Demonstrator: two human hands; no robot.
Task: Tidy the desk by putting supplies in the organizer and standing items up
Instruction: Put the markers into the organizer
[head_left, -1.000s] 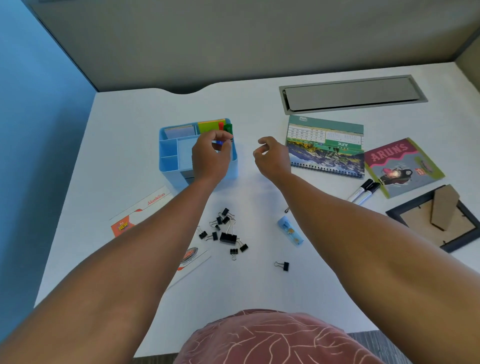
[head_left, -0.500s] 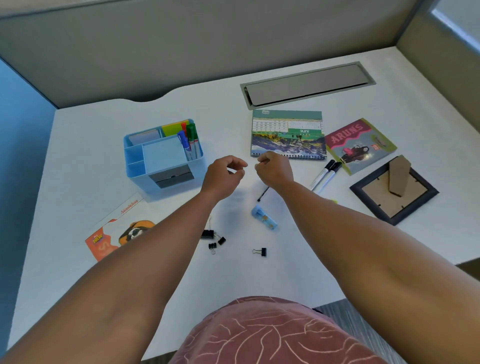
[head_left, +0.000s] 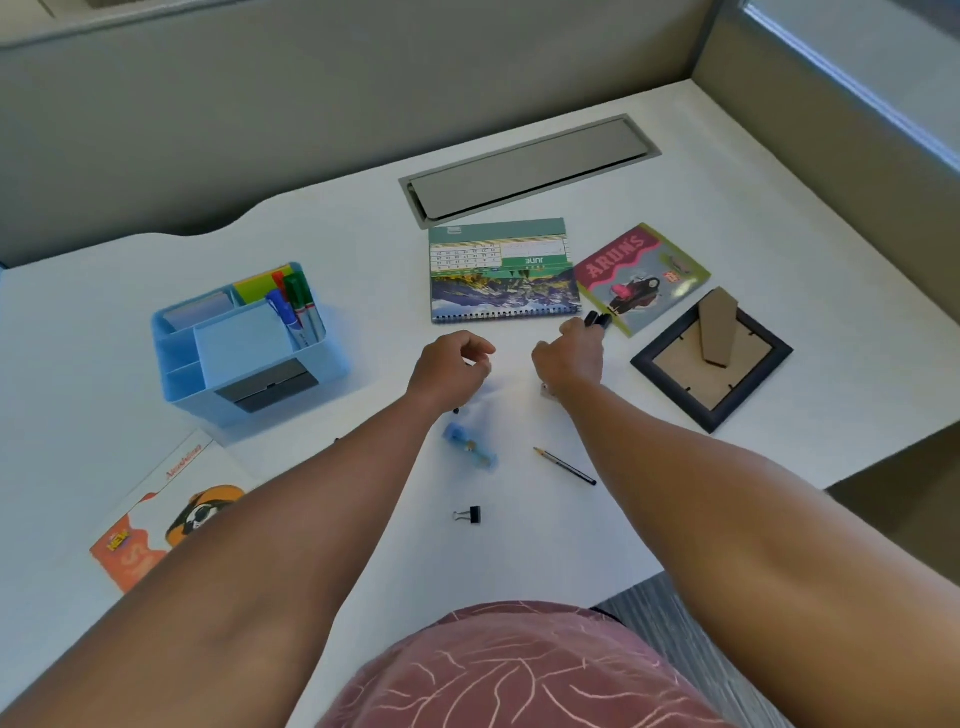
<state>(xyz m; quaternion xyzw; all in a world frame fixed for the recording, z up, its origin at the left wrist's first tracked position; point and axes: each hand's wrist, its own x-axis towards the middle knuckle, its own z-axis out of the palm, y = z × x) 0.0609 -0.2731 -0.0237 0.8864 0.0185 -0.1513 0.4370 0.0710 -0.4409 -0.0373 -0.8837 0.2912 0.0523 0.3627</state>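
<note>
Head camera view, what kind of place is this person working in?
Probably an office cubicle: a white desk with a grey metal cable hatch, grey partition walls around it, and a blue plastic organizer holding markers and notes.

1. You're at an office cubicle: grey partition walls (head_left: 260, 119) rise beyond your hands.
2. A white desk (head_left: 727, 218) carries a metal cable hatch (head_left: 530, 169) ahead of your right hand (head_left: 569, 358).
3. A desk calendar (head_left: 504, 273) lies just beyond it.

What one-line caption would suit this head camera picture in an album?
Desk tidy-up: right hand grips the markers by the calendar, with the blue organizer waiting at left.
</note>
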